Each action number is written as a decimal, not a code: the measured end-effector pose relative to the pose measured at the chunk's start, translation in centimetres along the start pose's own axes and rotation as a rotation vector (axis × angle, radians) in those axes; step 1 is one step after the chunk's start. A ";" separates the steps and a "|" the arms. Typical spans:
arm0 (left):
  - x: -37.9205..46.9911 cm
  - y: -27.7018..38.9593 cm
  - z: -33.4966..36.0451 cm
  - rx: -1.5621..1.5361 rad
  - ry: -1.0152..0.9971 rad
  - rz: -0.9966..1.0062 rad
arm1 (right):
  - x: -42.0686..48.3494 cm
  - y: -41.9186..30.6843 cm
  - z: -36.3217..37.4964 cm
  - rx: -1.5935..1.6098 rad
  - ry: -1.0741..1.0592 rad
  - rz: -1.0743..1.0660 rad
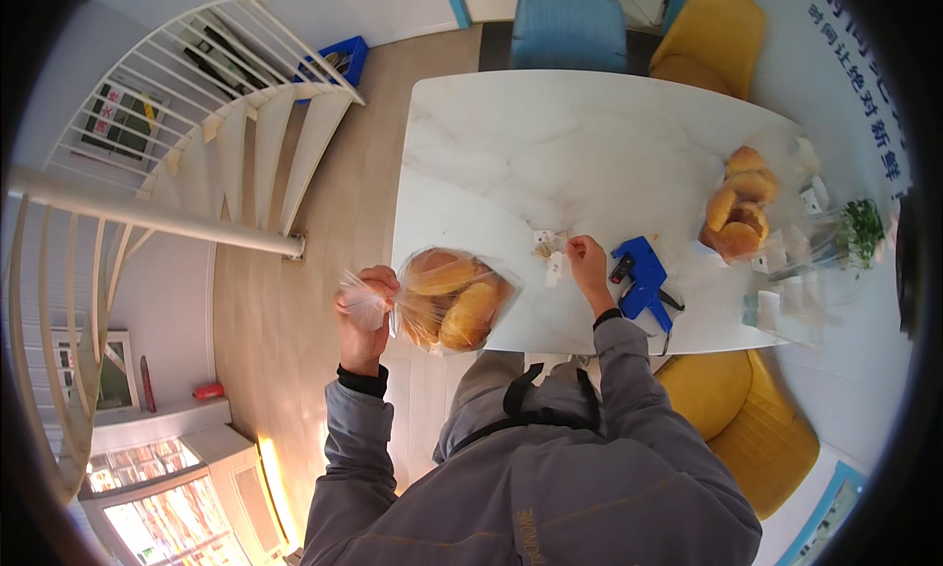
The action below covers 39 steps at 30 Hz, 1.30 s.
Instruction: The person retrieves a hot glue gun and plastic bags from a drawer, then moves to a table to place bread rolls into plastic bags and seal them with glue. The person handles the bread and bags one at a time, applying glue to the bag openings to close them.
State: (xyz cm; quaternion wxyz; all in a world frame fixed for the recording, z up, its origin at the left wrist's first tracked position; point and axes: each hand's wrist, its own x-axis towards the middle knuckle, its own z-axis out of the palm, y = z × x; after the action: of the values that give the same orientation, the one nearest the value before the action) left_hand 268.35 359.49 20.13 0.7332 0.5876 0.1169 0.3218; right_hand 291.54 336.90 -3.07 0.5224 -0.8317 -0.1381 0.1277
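Observation:
My left hand (366, 308) grips the gathered neck of a clear plastic bag (404, 312). Several bread rolls (468, 315) fill the bag, which rests at the left front edge of the white marbled table (516, 146). The fingertips of my right hand (589, 267) are at a small heap of twist ties (545, 252) with little white tags (553, 273). Whether a tie is pinched between them is too small to tell. Just right of this hand lies a blue price-label gun (644, 282) with a black handle lever.
More bagged bread (739, 205) lies at the table's right side, near a green plant (860, 231) and clear plastic items. A blue chair (567, 28) and a yellow chair (711, 43) stand beyond; another yellow chair (744, 418) is at front right. Spiral stairs (243, 153) rise left.

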 end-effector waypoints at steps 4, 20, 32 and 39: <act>-0.5 -0.9 1.7 0.197 -0.096 -0.080 | -2.1 -5.9 -4.9 0.405 -0.082 0.013; -1.2 -1.2 12.9 0.115 -0.435 -0.111 | -12.2 -21.9 -12.7 0.224 -0.087 -0.479; -1.8 -2.4 14.8 0.202 -0.594 0.051 | -13.0 -20.1 -15.3 0.359 -0.269 -0.192; -2.2 -2.7 14.5 0.177 -0.583 0.064 | -12.9 -20.5 -15.2 0.454 -0.344 -0.074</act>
State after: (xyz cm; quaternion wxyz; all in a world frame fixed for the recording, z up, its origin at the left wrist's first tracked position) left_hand 275.47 346.48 21.25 0.6713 0.7201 -0.0893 0.1511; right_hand 282.97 328.10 22.75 0.6686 -0.6539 -0.2226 0.2754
